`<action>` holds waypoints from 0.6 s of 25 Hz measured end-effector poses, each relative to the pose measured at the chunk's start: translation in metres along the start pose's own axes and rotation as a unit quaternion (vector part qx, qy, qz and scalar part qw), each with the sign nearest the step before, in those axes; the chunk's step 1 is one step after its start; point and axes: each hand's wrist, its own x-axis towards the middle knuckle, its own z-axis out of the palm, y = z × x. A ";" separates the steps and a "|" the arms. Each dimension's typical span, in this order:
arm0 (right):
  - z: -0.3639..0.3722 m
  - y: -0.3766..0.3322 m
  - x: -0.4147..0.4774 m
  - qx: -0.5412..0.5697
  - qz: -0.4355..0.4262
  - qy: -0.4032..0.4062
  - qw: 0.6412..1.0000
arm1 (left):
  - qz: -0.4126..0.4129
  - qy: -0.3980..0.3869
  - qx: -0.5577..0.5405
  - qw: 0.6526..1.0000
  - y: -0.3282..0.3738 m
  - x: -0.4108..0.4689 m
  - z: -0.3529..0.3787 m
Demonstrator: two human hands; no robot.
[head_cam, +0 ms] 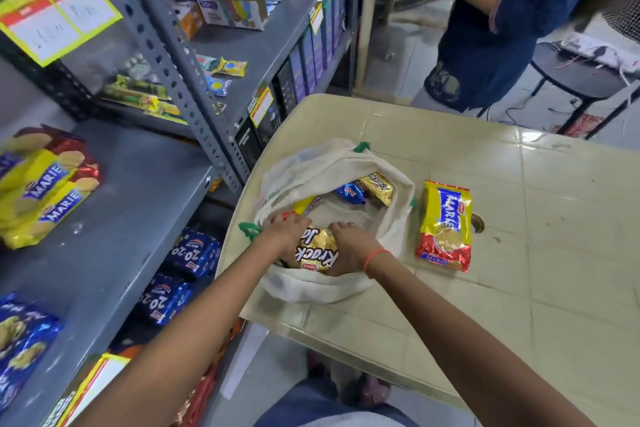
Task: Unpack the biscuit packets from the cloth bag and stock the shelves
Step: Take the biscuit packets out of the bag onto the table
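Note:
An open white cloth bag [388,163] with green trim lies on the beige table [540,225]. My left hand [284,232] and my right hand [349,246] both grip a gold Krack Jack packet [317,250] at the bag's near rim. Deeper inside lie another gold Krack Jack packet [377,187], a blue packet [351,192] and a yellow packet [304,204]. A yellow and red Marie packet [445,225] rests on the table right of the bag. Marie packets [45,191] are stacked on the grey shelf [131,218] at left.
Blue 20-20 packets [183,274] fill a lower shelf. More blue packets [20,347] sit at the near left. A grey slotted upright [194,87] stands between shelf and table. A person in blue [498,21] stands beyond the table, beside a black stool [575,76].

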 end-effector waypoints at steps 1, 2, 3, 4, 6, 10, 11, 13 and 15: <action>-0.006 0.003 -0.003 0.013 0.000 0.021 1.000 | -0.005 0.025 -0.016 1.000 0.000 -0.001 -0.003; -0.014 0.007 -0.006 0.025 0.005 0.043 0.999 | -0.015 0.058 -0.044 0.997 -0.001 -0.003 -0.008; -0.023 0.012 -0.008 0.038 0.014 0.066 0.997 | -0.031 0.094 -0.087 0.991 -0.001 -0.004 -0.014; -0.033 0.017 -0.011 0.055 0.024 0.091 0.994 | -0.053 0.131 -0.136 0.980 0.000 -0.005 -0.020; -0.048 0.026 -0.020 0.111 0.053 0.166 0.978 | -0.102 0.208 -0.229 0.945 0.006 -0.008 -0.029; -0.052 0.025 -0.045 0.354 0.100 0.328 0.870 | -0.042 0.234 -0.561 0.793 0.046 -0.018 -0.044; -0.050 0.023 -0.051 0.394 0.108 0.333 0.850 | 0.006 0.182 -0.673 0.717 0.061 -0.022 -0.048; -0.048 0.026 -0.062 0.449 0.148 0.332 0.816 | 0.070 0.094 -0.782 0.612 0.088 -0.029 -0.052; -0.047 0.038 -0.078 0.467 0.210 0.353 0.783 | 0.108 0.035 -0.794 0.597 0.115 -0.030 -0.047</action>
